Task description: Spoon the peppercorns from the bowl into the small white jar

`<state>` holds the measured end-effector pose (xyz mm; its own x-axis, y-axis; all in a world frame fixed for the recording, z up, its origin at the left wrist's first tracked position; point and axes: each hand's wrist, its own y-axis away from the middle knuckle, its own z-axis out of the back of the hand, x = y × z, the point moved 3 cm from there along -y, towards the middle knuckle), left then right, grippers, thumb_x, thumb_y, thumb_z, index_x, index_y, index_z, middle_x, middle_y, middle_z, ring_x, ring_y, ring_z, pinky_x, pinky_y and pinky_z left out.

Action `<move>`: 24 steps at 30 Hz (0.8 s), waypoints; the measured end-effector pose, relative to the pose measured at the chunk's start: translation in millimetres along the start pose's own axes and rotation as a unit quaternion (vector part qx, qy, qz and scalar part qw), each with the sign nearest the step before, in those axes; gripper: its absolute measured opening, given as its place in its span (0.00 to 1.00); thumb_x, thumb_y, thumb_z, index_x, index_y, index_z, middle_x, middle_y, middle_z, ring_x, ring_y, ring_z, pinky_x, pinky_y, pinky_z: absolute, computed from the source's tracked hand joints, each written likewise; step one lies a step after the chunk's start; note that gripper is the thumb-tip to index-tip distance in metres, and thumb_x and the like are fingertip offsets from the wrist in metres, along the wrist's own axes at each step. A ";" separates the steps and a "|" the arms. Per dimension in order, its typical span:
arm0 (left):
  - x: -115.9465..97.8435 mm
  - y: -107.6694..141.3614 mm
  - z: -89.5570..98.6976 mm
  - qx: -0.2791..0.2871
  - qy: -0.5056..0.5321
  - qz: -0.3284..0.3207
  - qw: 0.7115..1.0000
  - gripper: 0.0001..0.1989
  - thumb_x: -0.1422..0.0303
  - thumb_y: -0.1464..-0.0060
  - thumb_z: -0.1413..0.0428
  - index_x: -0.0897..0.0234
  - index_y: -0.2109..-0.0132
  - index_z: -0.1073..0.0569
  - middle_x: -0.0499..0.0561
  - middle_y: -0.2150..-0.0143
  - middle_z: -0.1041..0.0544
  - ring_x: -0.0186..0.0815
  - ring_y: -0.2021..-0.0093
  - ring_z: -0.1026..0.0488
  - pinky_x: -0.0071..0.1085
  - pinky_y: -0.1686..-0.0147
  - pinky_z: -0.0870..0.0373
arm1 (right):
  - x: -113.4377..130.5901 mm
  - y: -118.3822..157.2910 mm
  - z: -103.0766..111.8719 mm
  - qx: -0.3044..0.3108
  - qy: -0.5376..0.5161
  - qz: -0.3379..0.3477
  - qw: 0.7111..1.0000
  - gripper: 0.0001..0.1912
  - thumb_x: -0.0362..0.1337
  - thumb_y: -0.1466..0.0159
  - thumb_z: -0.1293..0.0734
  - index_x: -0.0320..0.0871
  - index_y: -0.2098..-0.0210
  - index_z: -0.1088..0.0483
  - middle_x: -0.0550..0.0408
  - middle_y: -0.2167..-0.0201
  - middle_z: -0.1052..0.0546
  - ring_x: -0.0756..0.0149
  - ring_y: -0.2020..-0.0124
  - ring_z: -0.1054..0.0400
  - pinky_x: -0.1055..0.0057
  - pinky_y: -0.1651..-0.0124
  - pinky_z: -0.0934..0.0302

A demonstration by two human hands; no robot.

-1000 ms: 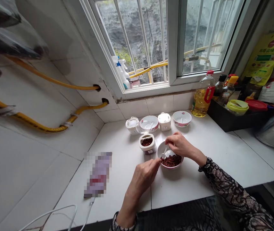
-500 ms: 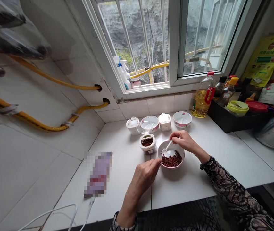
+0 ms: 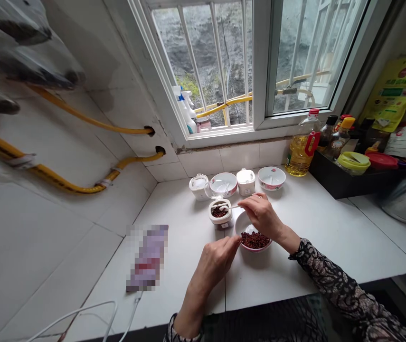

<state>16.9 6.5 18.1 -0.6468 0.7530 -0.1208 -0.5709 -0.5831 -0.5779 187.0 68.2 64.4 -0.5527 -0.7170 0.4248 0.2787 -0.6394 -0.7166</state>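
Crucially, the white spoon (image 3: 231,207) points left from the right hand (image 3: 262,216), its long axis lying nearly level across the frame, just right of centre, with its head over the mouth of the open jar (image 3: 229,220). Whether that head dips below the rim or hangs above it, I cannot tell, nor whether it carries anything. The right hand is clearly the nearer one to the jar; it pinches the handle's end between thumb and fingers, knuckles up, wrist bent leftward, while the forearm comes in from the lower right. Beneath and partly behind it sits the bowl (image 3: 240,225), just right of and below the jar in the frame, with dark red grains (image 3: 255,241) heaped toward its near side; similar grains show inside the jar. From the lower centre, the left hand (image 3: 220,255) reaches up and rightward, back of the hand uppermost, its fingertips closed on the bowl's left rim, though the thumb's exact hold is hidden.
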 end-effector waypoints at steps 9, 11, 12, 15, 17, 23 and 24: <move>0.7 0.2 0.4 0.005 0.002 0.003 1.000 0.15 0.69 0.27 0.60 0.64 0.56 0.29 0.47 0.74 0.25 0.31 0.78 0.27 0.25 0.79 0.39 | -17.6 -2.8 27.6 -0.006 0.025 -0.058 0.998 0.09 0.28 0.37 0.37 0.44 0.66 0.25 0.55 0.70 0.19 0.63 0.68 0.28 0.62 0.51 0.42; 0.9 0.1 0.5 0.009 0.006 0.007 1.000 0.15 0.69 0.27 0.59 0.64 0.56 0.29 0.47 0.74 0.25 0.31 0.77 0.27 0.24 0.78 0.38 | -26.8 -1.2 29.8 0.053 0.038 -0.085 0.994 0.10 0.26 0.39 0.37 0.44 0.68 0.25 0.55 0.71 0.19 0.64 0.70 0.29 0.62 0.51 0.43; 1.0 0.1 0.5 0.011 0.008 0.010 1.000 0.15 0.69 0.27 0.59 0.64 0.55 0.28 0.48 0.74 0.24 0.31 0.77 0.26 0.24 0.78 0.38 | -29.9 0.2 29.2 0.083 0.046 -0.093 0.991 0.11 0.26 0.40 0.38 0.44 0.69 0.25 0.55 0.71 0.19 0.64 0.70 0.29 0.61 0.50 0.44; 1.0 0.3 0.3 0.017 0.015 0.013 1.000 0.15 0.69 0.27 0.59 0.64 0.55 0.28 0.48 0.73 0.24 0.31 0.76 0.25 0.24 0.77 0.37 | -31.5 5.1 22.4 0.153 0.063 -0.100 0.981 0.11 0.25 0.40 0.38 0.42 0.69 0.25 0.52 0.71 0.18 0.65 0.70 0.29 0.60 0.49 0.45; 0.9 0.3 0.4 0.016 0.017 0.013 1.000 0.15 0.68 0.27 0.59 0.64 0.56 0.28 0.49 0.73 0.24 0.31 0.76 0.25 0.24 0.77 0.37 | -27.6 7.7 15.5 0.185 0.055 -0.094 0.977 0.11 0.24 0.41 0.37 0.42 0.70 0.24 0.52 0.71 0.18 0.65 0.70 0.29 0.60 0.49 0.46; 1.3 0.6 -0.3 0.020 0.016 0.017 1.000 0.16 0.68 0.27 0.59 0.63 0.56 0.28 0.48 0.73 0.24 0.31 0.76 0.25 0.23 0.76 0.36 | -23.4 7.5 8.1 0.193 -0.015 -0.136 0.972 0.13 0.24 0.43 0.38 0.43 0.73 0.24 0.57 0.77 0.21 0.69 0.75 0.31 0.64 0.51 0.43; 1.4 0.8 -0.5 0.021 0.015 0.017 1.000 0.16 0.68 0.27 0.59 0.63 0.56 0.28 0.48 0.73 0.24 0.31 0.76 0.25 0.23 0.76 0.36 | -25.1 6.8 9.4 0.187 -0.027 -0.154 0.970 0.13 0.24 0.43 0.38 0.43 0.73 0.23 0.58 0.78 0.22 0.69 0.76 0.32 0.65 0.53 0.41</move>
<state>15.7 7.3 17.0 -0.6508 0.7413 -0.1643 -0.5701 -0.6200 -0.5391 210.1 79.3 54.1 -0.6162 -0.4825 0.6225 0.3780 -0.8746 -0.3037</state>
